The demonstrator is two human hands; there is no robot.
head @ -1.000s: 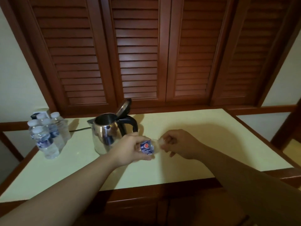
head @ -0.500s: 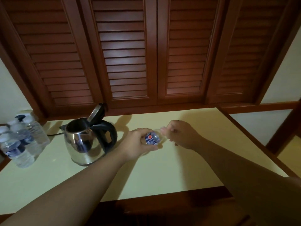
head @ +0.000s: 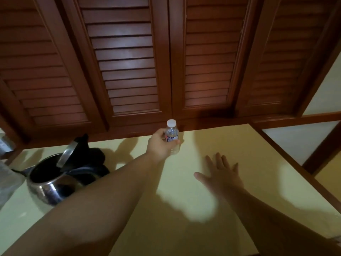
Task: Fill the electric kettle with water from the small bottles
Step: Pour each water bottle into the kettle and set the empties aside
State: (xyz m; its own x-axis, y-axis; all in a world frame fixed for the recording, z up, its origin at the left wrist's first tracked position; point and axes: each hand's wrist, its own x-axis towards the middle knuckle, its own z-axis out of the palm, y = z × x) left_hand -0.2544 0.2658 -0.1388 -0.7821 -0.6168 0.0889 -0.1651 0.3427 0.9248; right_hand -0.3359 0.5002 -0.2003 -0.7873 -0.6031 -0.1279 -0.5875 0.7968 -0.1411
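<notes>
Gripping a small clear plastic bottle [head: 172, 138] round its middle, the left hand [head: 160, 145] held it upright at the far edge of the table [head: 184, 209], its base down at the tabletop, though I could not tell whether it touched. The bottle was a slim ribbed cylinder with a white screw cap [head: 171, 123] still on and a dark blue label partly hidden by the curled fingers; whether any water was inside could not be made out through the pale plastic. To the right of the bottle and nearer the person, the right hand [head: 220, 175] lay with its fingers spread straight, palm down, holding nothing, flat over the tabletop.

Left of the bottle and nearer the person stood the electric kettle [head: 53, 183], a rounded body of polished steel with a black handle [head: 96, 169]. Its hinged lid [head: 66, 156] was tipped up, steel on the inner face, and the mouth showed only a dark interior, so the water level could not be seen. The tabletop was smooth and pale yellow, matte, framed by a dark reddish wooden border. Behind the bottle rose glossy brown wooden louvred doors [head: 125, 61], their slats running level between plain upright frames.
</notes>
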